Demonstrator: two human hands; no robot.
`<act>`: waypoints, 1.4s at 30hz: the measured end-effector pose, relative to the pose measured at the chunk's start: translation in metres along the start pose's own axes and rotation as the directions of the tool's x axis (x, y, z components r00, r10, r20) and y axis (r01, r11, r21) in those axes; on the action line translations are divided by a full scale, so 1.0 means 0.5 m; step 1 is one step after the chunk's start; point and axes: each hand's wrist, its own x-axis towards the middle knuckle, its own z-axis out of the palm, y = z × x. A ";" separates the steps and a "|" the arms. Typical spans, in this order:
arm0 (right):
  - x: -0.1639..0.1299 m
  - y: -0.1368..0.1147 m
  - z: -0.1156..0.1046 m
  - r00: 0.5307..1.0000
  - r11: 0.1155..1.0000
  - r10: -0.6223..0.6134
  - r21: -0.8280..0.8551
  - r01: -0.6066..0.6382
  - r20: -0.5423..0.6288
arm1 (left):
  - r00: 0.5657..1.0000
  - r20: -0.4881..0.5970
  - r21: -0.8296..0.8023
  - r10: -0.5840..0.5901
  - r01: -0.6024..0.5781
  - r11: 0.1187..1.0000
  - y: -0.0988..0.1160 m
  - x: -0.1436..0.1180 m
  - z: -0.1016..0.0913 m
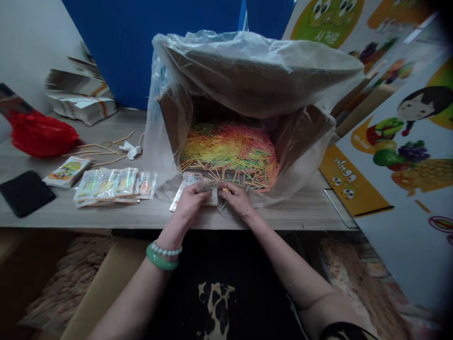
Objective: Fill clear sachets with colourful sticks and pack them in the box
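Fingers (202, 187) of the L hand (191, 202) are closed narrow on a small clear/printed packet (211, 197), nr the table's front edge; R hand (239, 200) fingers are bunched round a few short orange sticks (226, 190), right beside the packet's R end, w/ a bit of green showing just below. Can't tell exact no. of sticks. Another flat packet (177, 196) lies partly under the L hand. Directly behind both hands: open cardboard box (173, 120), mouth facing the person, w/ clear plastic liner (155, 146) draped over its edges; inside, a big loose pile (230, 151) of thin sticks, approx. pink at back/R, yellow mid, green mixed in. L of the hands on the grey table (290, 217): overlapping filled packets (109, 184), then a white printed pack (68, 171) and a flat black item (27, 192). Further back L: red plastic bag (42, 134), beige cords (102, 152), white scrap (130, 149), bundled card stack (85, 106). R side: printed cartons (399, 189) w/ fruit pics. L wrist: beaded bracelet (165, 249) + green bangle (161, 259).
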 end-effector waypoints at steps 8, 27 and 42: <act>-0.015 -0.013 -0.017 0.999 0.992 -0.004 -0.127 0.010 0.045 | 0.981 0.095 -0.299 -0.171 0.191 0.935 -0.012 -0.031 0.001; 0.004 -0.148 -0.019 0.983 0.893 0.046 0.448 0.039 -0.176 | 0.992 -0.021 0.130 -0.128 0.130 0.983 -0.034 -0.052 -0.006; -0.004 -0.165 0.026 0.993 0.846 0.045 0.532 0.020 -0.108 | 0.992 0.001 0.289 0.122 -0.118 0.950 0.001 -0.047 -0.015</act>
